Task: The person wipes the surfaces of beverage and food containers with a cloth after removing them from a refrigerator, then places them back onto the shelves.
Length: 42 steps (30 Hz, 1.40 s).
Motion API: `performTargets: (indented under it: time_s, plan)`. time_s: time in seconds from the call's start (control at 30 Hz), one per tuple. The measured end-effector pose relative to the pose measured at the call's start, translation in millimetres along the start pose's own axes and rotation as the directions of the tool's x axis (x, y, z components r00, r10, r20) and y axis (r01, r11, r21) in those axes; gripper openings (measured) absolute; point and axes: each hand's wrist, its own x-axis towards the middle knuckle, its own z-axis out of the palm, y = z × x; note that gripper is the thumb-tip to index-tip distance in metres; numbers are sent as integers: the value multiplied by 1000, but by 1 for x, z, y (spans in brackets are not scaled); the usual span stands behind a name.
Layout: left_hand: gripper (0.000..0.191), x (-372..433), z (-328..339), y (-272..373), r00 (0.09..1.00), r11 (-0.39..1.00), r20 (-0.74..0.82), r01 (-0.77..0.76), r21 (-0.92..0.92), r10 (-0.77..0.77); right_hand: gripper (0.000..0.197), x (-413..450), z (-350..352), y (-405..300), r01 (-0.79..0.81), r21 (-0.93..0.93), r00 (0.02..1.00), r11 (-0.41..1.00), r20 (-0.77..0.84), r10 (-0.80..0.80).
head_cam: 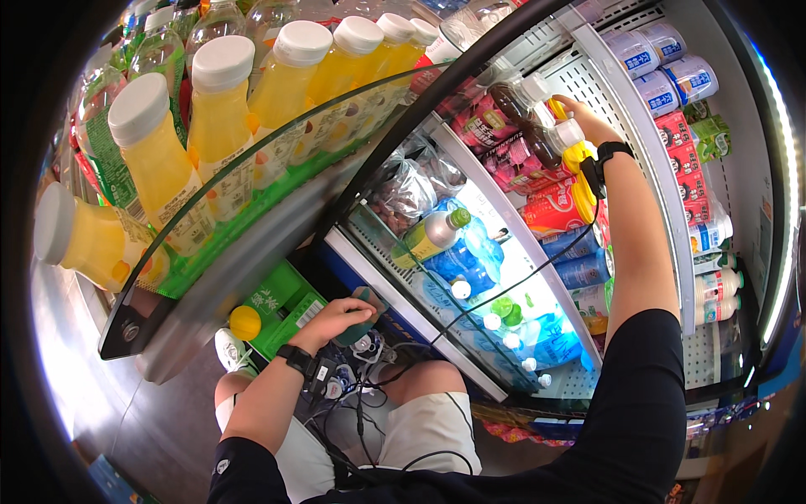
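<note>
My left hand [340, 316] is low in front of me, above my knees, its fingers closed on a dark teal cloth [357, 327]. My right hand [582, 118] reaches into an open-front display cooler, at a shelf of drinks. Its fingers bend beside a yellow package [578, 157], partly hidden by the hand and wrist; whether they grip it I cannot tell. Just left of that hand lie bottles of dark liquid with white caps [535, 126]. Pink pouches [485, 129] and a red package [551, 208] are on the same shelf.
Yellow juice bottles [217, 126] stand behind a curved glass guard [277, 135] at upper left. A lower shelf holds blue-wrapped bottles [466, 258]. A green carton [286, 309] sits by my foot. Black cables [359, 409] hang across my lap, one running to my right wrist.
</note>
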Motion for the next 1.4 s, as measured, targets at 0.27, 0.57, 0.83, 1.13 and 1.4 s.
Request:
performTargets:
  time_s: [0.27, 0.57, 0.83, 1.13, 1.4]
  plan:
    - [32, 1, 0, 3, 1000, 1000, 6, -9, -1, 9, 64, 13, 12, 27, 209, 82, 973, 974, -113, -200]
    - [32, -1, -7, 5, 1000, 999, -21, -21, 48, 22, 62, 19, 6, 16, 52, 154, 997, 987, 44, -59]
    - [35, -1, -1, 8, 1000, 1000, -19, -16, 14, 16, 69, 6, -5, 14, -137, 362, 989, 922, 4, 146]
    - [34, -23, 5, -2, 999, 999, -28, -46, 27, 47, 36, -77, -1, -14, -78, 968, 807, 238, -79, 585]
    - [32, -53, 17, -1, 997, 997, -40, -71, 24, 72, 38, -184, -30, -35, 83, 993, 723, 80, -115, 681]
